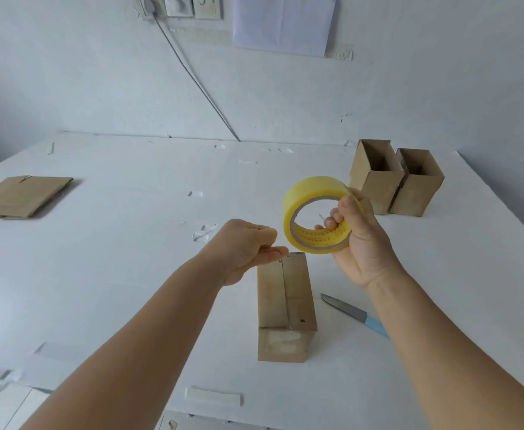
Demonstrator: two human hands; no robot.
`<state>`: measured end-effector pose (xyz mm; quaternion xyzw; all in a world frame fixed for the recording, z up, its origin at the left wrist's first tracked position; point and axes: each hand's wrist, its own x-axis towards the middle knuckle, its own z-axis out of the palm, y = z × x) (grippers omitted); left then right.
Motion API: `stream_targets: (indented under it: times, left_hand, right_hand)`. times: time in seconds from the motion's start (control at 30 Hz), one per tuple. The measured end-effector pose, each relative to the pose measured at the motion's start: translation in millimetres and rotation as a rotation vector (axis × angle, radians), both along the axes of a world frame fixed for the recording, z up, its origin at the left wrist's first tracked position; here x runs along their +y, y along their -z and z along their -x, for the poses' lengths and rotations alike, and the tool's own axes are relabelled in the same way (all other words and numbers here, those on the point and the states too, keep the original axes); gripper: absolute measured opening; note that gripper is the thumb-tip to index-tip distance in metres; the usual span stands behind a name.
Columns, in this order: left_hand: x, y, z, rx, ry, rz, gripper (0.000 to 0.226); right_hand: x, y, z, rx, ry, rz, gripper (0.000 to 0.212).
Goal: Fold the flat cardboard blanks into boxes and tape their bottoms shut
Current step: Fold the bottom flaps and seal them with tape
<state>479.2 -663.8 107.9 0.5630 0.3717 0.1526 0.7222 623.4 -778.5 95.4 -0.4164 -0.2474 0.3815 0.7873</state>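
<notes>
Table (124, 274): white top, scarred with scraps of old clear tape; far edge met a white wall.
Wall (409, 88): white; sockets and a switch plate at top, a grey cable (198, 85) running down to the table's far edge, a sheet of paper (284, 23) stuck beside the plates.
Flat blanks (21, 197): small stack of brown cardboard, lying flat near the table's left edge.
Standing boxes (375, 184): two folded boxes, upright, tops open, touching side by side near the far right corner.
Box in work (282, 308): folded brown box lying on its side near the middle of the table toward the near edge; long seam faced up, near end showed a patch of clear tape.
Tape roll (316, 215): yellow, raised above the far end of the box in work, clear of the table.
Right hand (360, 240): grasping the tape roll, fingers hooked through the core, thumb over the outer rim.
Left hand (248, 246): fingers curled, thumb and forefinger pinched together just above the far end of the box in work; whether tape lay between them could not be told.
Knife (352, 315): grey blade, light-blue handle, flat on the table just right of the box in work, handle partly hidden by the right forearm.
</notes>
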Motion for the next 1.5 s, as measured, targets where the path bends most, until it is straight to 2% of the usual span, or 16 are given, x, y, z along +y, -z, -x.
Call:
stream_targets:
  times: [0.07,0.2,0.3,0.4,0.6,0.7,0.77,0.83,1.03,1.5]
  left_hand:
    - [5.4,2.5,5.4,0.055,0.011,-0.045,0.016]
    - [11.9,7.1,13.9,0.096,0.023,-0.079,0.029]
    - [10.7,9.8,10.9,0.033,-0.026,-0.05,0.019]
    - [10.4,11.9,6.5,0.033,-0.046,-0.084,0.015]
    - [26.9,16.3,12.4,0.232,0.011,-0.286,0.015]
    - [33.8,19.8,17.6,0.289,0.022,-0.32,0.014]
    - [38.6,21.2,21.2,0.321,0.038,-0.342,0.014]
    - [44.1,21.1,24.1,0.343,0.051,-0.354,0.013]
    - [48.3,27.6,22.1,0.374,0.101,-0.361,0.013]
    - [57.2,44.1,24.7,0.372,0.126,-0.329,0.009]
  right_hand:
    - [-2.1,1.4,-4.1,-0.087,0.02,0.043,0.044]
    - [-2.5,-2.7,-11.8,-0.152,0.029,0.151,0.045]
    - [-0.6,-7.0,-17.4,-0.128,0.064,0.197,0.027]
    - [-1.2,-8.6,-19.9,-0.199,0.083,0.216,0.02]
    - [-5.5,-6.9,-26.1,-0.537,0.134,0.352,0.013]
    - [-11.6,-5.1,-37.8,-0.708,0.145,0.432,0.014]
    - [-16.0,-3.5,-44.6,-0.811,0.137,0.514,0.008]
    - [-19.0,-1.9,-48.5,-0.891,0.128,0.615,0.017]
    - [-18.9,5.9,-50.6,-0.93,0.087,0.744,0.026]
    - [-18.0,21.3,-50.5,-0.846,0.023,0.767,0.024]
